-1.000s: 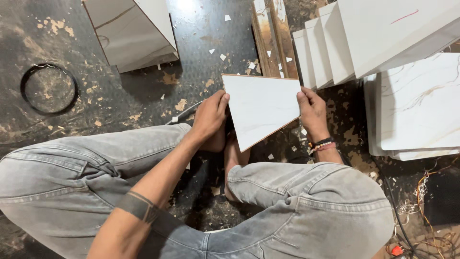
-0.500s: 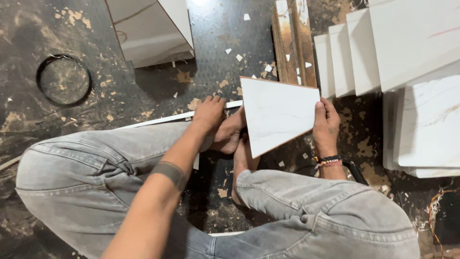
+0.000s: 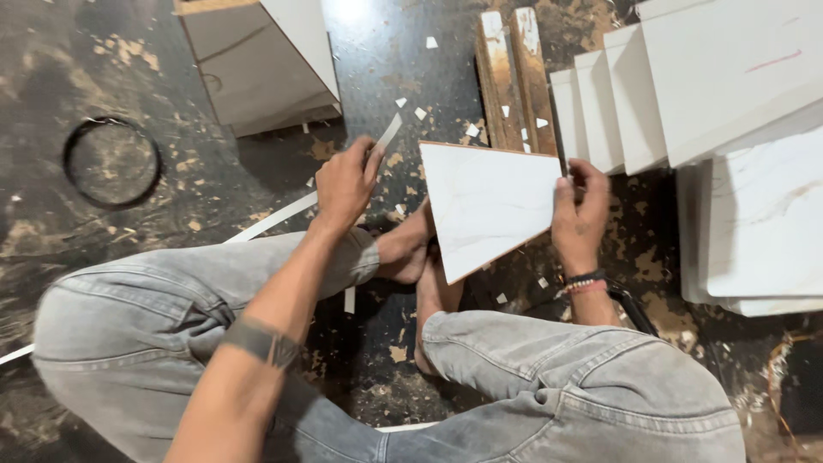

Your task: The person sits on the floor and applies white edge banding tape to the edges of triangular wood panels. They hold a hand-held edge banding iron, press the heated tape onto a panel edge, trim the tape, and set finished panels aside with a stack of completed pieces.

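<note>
Tile [image 3: 489, 206] sits above the feet, its right edge pinched by the right hand [image 3: 579, 214], fingers curled over the top. Left hand [image 3: 343, 184], just left of it, grips a thin strip [image 3: 386, 137].

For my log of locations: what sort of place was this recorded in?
Probably a carpentry or laminate workshop. The person sits on a dark, chip-strewn floor, stacks of white laminated panels lean at the right, and the right hand steadies a white panel piece.
</note>
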{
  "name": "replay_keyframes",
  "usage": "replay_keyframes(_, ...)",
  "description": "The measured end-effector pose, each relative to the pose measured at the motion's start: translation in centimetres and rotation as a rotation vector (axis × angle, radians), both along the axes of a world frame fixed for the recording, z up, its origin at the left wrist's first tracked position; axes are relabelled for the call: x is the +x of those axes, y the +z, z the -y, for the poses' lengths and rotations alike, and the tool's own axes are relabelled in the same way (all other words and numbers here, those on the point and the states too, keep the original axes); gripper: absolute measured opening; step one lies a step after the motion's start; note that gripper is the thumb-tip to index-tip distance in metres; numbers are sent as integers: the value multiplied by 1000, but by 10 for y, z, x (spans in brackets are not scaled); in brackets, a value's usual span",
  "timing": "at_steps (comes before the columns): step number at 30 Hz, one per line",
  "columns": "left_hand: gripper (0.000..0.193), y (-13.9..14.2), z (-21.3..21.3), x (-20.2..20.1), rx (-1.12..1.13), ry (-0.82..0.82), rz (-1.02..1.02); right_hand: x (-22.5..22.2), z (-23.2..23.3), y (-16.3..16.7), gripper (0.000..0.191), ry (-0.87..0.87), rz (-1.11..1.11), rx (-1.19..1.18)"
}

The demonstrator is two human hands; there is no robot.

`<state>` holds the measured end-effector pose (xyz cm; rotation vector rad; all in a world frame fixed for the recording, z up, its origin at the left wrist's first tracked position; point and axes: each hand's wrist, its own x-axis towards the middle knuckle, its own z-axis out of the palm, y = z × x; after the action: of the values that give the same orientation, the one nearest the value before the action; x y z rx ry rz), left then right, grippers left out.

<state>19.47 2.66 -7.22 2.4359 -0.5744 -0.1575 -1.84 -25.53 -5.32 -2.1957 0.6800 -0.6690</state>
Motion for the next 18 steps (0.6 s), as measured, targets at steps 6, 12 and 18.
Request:
replay_keyframes(6, 27, 79, 30, -7, -334, -498, -197, 17, -34, 55, 40, 237, 43, 428)
replay_keyframes(12, 36, 93, 67, -36, -70, -711, -280, 10, -25, 41, 19, 196, 25, 836)
replay_keyframes(18, 22, 109, 21, 42, 45, -407, -508, -11, 38, 21, 10, -227, 206, 828)
